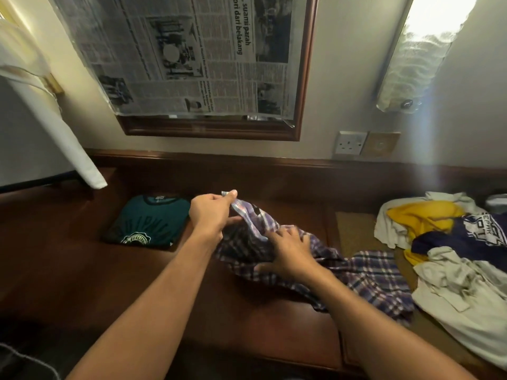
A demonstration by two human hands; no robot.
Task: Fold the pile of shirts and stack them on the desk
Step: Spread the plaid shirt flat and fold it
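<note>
Progress of the folding task, head view. 1 shirt is finished: the green shirt (148, 223), folded into a neat rectangle with its printed front up, lies at the left of the worktop (82, 270) and forms the base of the stack.

The checked shirt (365, 275) is in hand. It lies crumpled at the middle of the worktop, just to the right of the green shirt, and its far end trails towards the pile (450, 242).

The left hand (211, 212) pinches a raised edge of the checked shirt between thumb and fingers. The right hand (288, 250) lies on the bunched cloth with its fingers reaching forward. They are blurred, so whether they grip a fold cannot be told. The 2 hands are close together, both on this 1 garment.

The pile at the right holds yellow, dark purple and pale garments, all unfolded, apparently at least 4.

Judged stage: early. The checked shirt has yet to be spread, folded and set on the green shirt, and the whole pile remains.
</note>
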